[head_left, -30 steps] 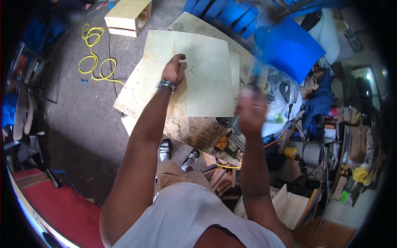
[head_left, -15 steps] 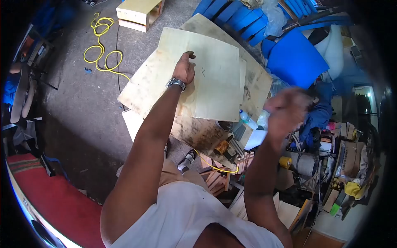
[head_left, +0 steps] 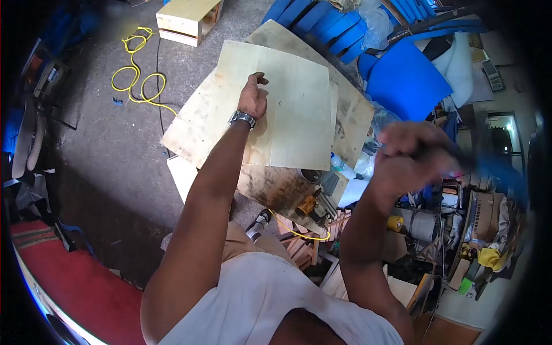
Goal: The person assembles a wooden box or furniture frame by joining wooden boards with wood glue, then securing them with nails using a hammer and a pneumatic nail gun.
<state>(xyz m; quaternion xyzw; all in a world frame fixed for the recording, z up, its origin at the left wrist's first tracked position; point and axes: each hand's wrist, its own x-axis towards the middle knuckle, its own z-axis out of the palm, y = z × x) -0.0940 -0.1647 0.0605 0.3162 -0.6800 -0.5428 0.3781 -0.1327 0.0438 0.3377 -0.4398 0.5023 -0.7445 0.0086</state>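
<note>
My left hand, with a metal watch at the wrist, lies on a pale plywood sheet, pressing near its left part. Its fingers are stretched out and slightly bent, with nothing visible in them. A few small dark marks show on the sheet right of the hand. My right hand is raised to the right of the sheet and smeared by motion. Its fingers look wrapped round a dark and blue blurred object, whose kind I cannot make out. Larger stained boards lie beneath the sheet.
A water bottle and an orange-brown can sit by the boards' near right edge. A yellow cord trails over the floor at left, near a wooden crate. Blue panels and cluttered shelves stand at right.
My right hand has swung slightly right, and the blurred blue object now shows beyond it. My left hand stays on the plywood. The view has shifted slightly.
</note>
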